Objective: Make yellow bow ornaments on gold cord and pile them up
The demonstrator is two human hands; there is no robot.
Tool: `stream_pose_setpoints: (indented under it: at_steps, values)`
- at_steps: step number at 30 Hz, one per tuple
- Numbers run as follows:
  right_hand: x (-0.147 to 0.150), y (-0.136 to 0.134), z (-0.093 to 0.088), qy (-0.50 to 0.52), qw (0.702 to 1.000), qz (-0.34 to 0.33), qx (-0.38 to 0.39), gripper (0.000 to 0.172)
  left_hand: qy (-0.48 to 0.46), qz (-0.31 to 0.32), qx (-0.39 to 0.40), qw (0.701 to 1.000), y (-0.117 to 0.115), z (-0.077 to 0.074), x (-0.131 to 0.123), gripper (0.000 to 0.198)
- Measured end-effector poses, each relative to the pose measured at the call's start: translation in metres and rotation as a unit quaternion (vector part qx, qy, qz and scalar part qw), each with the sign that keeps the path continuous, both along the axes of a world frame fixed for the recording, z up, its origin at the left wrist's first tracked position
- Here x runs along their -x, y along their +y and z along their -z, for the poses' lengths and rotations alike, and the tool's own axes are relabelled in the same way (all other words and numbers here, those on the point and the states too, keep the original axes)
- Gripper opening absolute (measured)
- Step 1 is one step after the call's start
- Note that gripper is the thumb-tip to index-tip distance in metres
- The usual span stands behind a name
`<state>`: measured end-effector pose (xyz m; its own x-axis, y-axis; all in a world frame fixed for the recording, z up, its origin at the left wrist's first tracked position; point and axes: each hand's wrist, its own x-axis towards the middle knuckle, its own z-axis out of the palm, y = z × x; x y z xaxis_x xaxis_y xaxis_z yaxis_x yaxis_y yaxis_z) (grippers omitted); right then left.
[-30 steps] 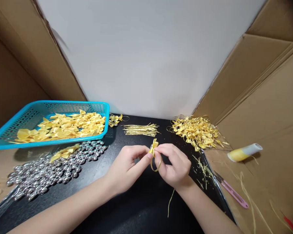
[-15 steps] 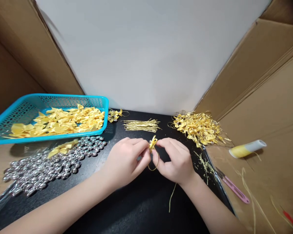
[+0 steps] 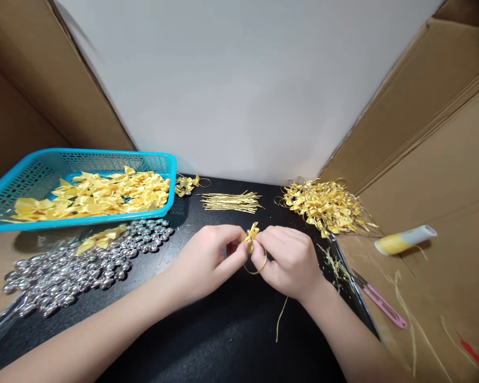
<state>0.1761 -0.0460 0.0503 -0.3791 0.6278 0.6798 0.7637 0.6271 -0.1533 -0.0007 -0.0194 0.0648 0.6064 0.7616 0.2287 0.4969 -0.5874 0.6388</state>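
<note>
My left hand (image 3: 207, 260) and my right hand (image 3: 289, 260) meet over the black table (image 3: 207, 340), both pinched on a small yellow ribbon bow (image 3: 252, 234) with a gold wire loop (image 3: 256, 264) hanging under it. The bow sticks up between my thumbs and forefingers. A bundle of gold wire pieces (image 3: 231, 202) lies just beyond my hands. A heap of finished bows with loops (image 3: 323, 206) sits at the right back. Silver beads (image 3: 83, 263) spread out at the left.
A turquoise basket (image 3: 32, 175) holding yellow bows (image 3: 99, 194) stands at the left back. A few bows (image 3: 186, 185) lie by its corner. Pink-handled snips (image 3: 381, 306) and a yellow-and-white spool (image 3: 405, 239) rest on cardboard at the right. Cardboard walls close both sides.
My hands stayed together on the bow, turning it slightly; the wire loop shifted under my fingers. The view tilted a little downward.
</note>
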Motion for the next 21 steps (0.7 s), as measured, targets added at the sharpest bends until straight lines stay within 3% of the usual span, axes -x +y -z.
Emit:
stream_pose_setpoints:
  at_steps: [9, 15, 21]
  values:
    - [-0.010, 0.002, -0.014, 0.162, 0.964, -0.038, 0.210, 0.020, -0.042, 0.038, 0.074, 0.996, 0.006, -0.002, 0.000, 0.029]
    - [-0.014, 0.001, -0.021, 0.139, 0.958, -0.054, 0.244, 0.016, -0.060, 0.041, 0.120, 0.990, 0.005, -0.005, 0.001, 0.032]
    - [-0.016, -0.008, -0.031, 0.103, 0.966, -0.042, 0.232, 0.013, -0.060, 0.048, 0.117, 0.990, 0.003, -0.009, 0.002, 0.032]
